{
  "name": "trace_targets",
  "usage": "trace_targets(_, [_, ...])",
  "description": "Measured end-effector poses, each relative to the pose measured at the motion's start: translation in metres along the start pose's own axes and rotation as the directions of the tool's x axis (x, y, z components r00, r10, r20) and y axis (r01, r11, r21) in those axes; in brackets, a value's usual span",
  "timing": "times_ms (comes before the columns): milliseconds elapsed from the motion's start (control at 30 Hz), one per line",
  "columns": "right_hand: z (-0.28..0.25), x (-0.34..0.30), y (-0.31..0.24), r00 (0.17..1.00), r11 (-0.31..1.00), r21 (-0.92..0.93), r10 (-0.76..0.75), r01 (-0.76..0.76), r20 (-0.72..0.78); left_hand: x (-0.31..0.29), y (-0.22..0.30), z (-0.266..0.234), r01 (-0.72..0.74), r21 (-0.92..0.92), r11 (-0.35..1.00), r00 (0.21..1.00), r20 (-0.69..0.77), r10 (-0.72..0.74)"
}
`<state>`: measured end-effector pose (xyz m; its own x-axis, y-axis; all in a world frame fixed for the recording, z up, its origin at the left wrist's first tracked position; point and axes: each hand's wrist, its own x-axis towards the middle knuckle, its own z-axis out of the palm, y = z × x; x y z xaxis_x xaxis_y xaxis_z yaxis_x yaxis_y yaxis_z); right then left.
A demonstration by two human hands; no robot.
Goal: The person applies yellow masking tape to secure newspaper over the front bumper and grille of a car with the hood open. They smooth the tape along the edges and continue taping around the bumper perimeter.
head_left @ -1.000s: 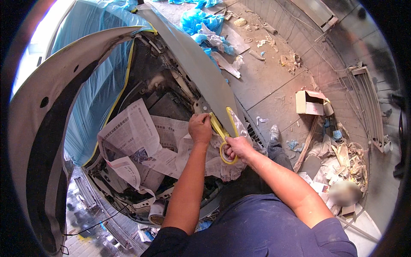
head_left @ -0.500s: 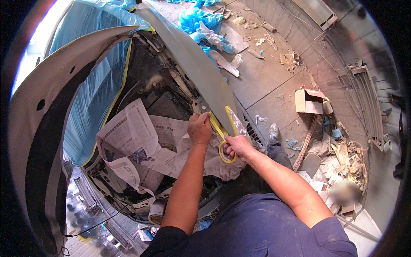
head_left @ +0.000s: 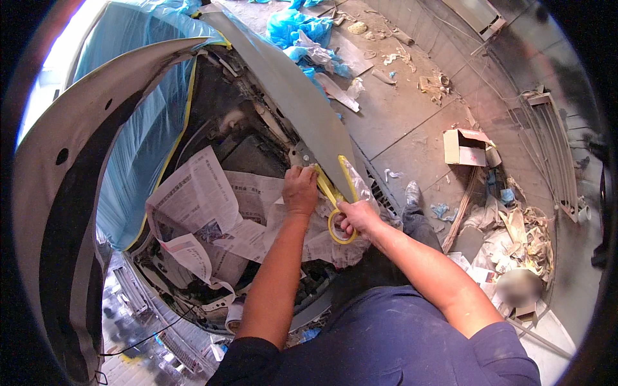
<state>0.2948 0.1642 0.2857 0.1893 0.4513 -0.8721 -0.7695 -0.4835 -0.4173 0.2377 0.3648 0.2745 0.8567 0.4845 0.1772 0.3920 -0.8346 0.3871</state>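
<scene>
My right hand (head_left: pixel 360 219) grips a roll of yellow masking tape (head_left: pixel 332 230), its fingers partly inside the ring. A strip of yellow tape (head_left: pixel 327 188) runs from the roll toward my left hand (head_left: pixel 300 192). That hand is closed, its fingertips pinching the strip by the inner edge of the grey fender (head_left: pixel 299 106). More yellow tape lines the fender's front tip, where clear plastic film (head_left: pixel 362 186) is attached. Sheets of newspaper (head_left: pixel 199 199) cover part of the engine bay below and left of my hands.
The raised hood (head_left: pixel 45 148) arches over the left side. Blue masking film (head_left: pixel 145 109) drapes the car behind it. Crumpled blue plastic (head_left: pixel 299 29) lies on the floor beyond the fender. At right are an open cardboard box (head_left: pixel 465 147), a metal rack (head_left: pixel 555 154) and a heap of waste paper (head_left: pixel 515 244).
The whole view has shifted very slightly. Both hands keep their places on the tape and the roll, with no clear movement along the fender.
</scene>
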Motion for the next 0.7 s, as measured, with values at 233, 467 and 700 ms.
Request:
trace_targets(233, [-0.008, 0.002, 0.025, 0.999, 0.999, 0.007, 0.036, -0.036, -0.015, -0.004, -0.008, 0.007, -0.055, 0.057, 0.997, 0.998, 0.042, 0.053])
trace_targets(467, [-0.010, 0.012, 0.021, 0.992, 0.991, -0.034, 0.125, -0.126, -0.030, -0.024, -0.008, 0.003, -0.065, 0.041, 0.997, 0.990, 0.130, 0.059])
trace_targets(700, [-0.008, 0.018, 0.012, 0.986, 0.986, -0.015, 0.164, -0.164, -0.037, -0.034, -0.003, 0.004, -0.070, 0.074, 0.995, 0.985, 0.163, 0.057])
